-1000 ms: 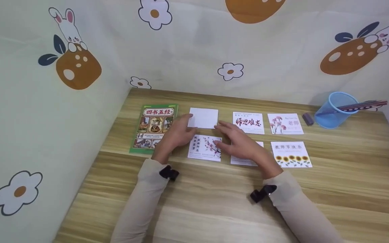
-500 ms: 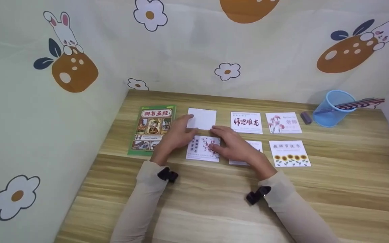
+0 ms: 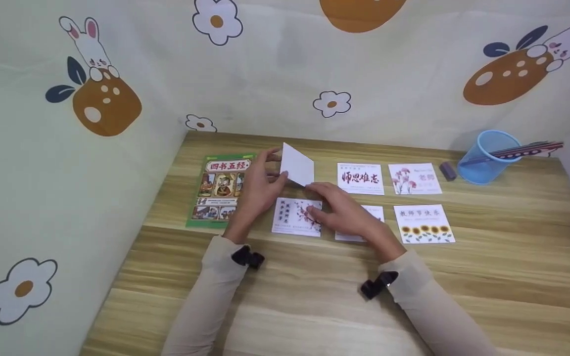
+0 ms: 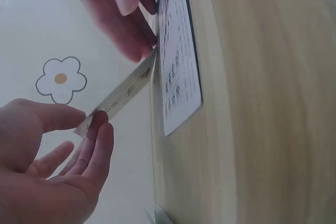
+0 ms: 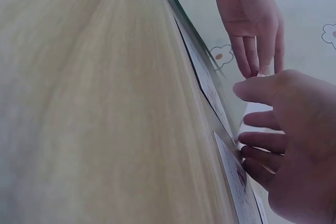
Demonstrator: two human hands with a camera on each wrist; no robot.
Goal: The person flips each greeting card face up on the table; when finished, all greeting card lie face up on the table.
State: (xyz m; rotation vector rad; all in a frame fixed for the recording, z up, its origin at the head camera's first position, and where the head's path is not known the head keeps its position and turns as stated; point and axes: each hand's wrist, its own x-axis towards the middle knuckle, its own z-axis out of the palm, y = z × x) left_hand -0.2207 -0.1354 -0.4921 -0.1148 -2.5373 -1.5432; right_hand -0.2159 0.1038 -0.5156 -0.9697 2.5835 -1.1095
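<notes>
A white card (image 3: 299, 165), blank on the side facing the head camera, stands tilted with its left edge raised. My left hand (image 3: 259, 185) pinches that raised edge between thumb and fingers; in the left wrist view, print shows on the underside of the card (image 4: 123, 93). My right hand (image 3: 344, 211) is at the card's lower right corner, its fingers loosely bent and the tips right at the low edge. Just below lies a card with plum blossoms and writing (image 3: 295, 217). My right hand and forearm partly cover another printed card (image 3: 375, 213).
To the left lies a green comic-style book (image 3: 220, 190). A red-lettered card (image 3: 360, 179), a carnation card (image 3: 415, 179) and a sunflower card (image 3: 424, 224) lie to the right. Beyond them are a dark eraser-like block (image 3: 448, 171) and a blue pencil cup (image 3: 485, 165), tipped over slightly with pencils.
The blank-faced card lay flat earlier; my left hand has raised its left edge, tilting it up. My right hand moved slightly left to its lower right corner, then stayed.
</notes>
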